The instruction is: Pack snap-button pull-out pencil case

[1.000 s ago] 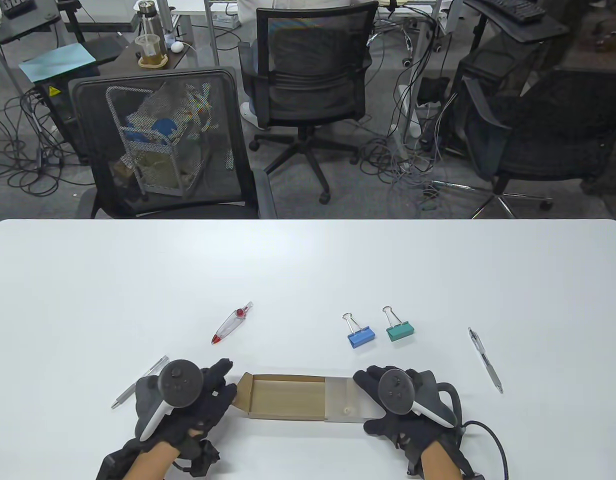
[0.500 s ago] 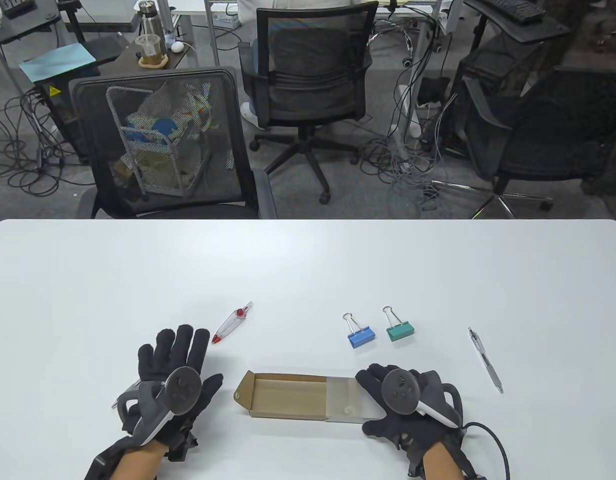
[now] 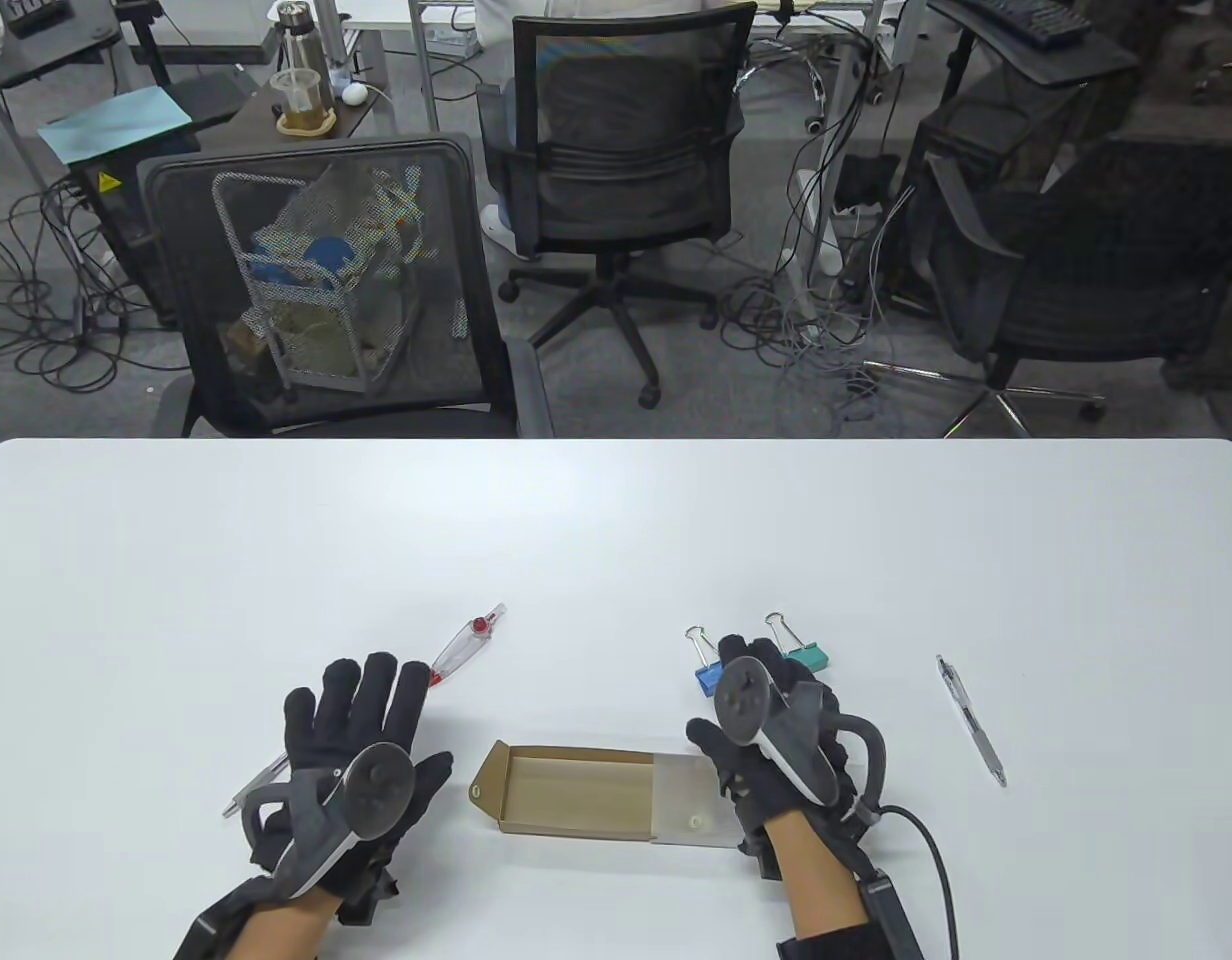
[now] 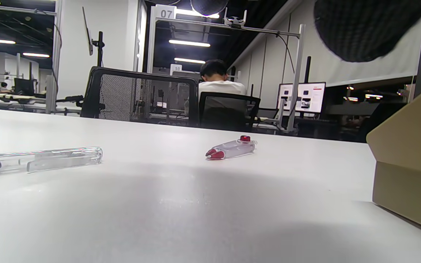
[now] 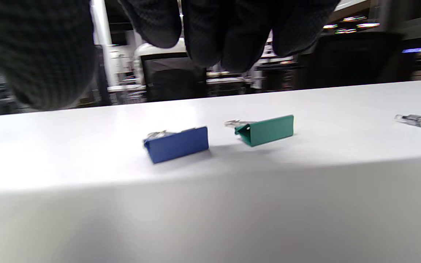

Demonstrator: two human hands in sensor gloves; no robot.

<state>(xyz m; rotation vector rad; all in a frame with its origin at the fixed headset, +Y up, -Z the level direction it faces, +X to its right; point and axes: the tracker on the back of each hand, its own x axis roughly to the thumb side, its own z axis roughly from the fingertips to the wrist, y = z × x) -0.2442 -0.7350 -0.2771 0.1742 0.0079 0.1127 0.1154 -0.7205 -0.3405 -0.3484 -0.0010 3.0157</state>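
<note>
The pencil case (image 3: 576, 795) lies near the table's front edge, its brown card drawer pulled out leftward from the clear sleeve (image 3: 696, 800); its corner shows in the left wrist view (image 4: 411, 182). My left hand (image 3: 361, 690) is open with fingers spread, left of the case, over a clear pen (image 3: 258, 785) (image 4: 38, 160). My right hand (image 3: 761, 660) is open and empty, fingers (image 5: 210, 33) hanging just above and in front of the blue binder clip (image 3: 704, 682) (image 5: 177, 144) and the green binder clip (image 3: 814, 658) (image 5: 269, 129).
A red-tipped clear pen-like item (image 3: 466, 640) (image 4: 232, 149) lies just beyond my left fingertips. Another clear pen (image 3: 971, 720) (image 5: 420, 121) lies to the right of the clips. Office chairs stand beyond the table's far edge (image 3: 616, 440).
My left hand left the drawer's left end, moved left and spread flat. My right hand let go of the sleeve and moved forward to the binder clips. The case stayed put.
</note>
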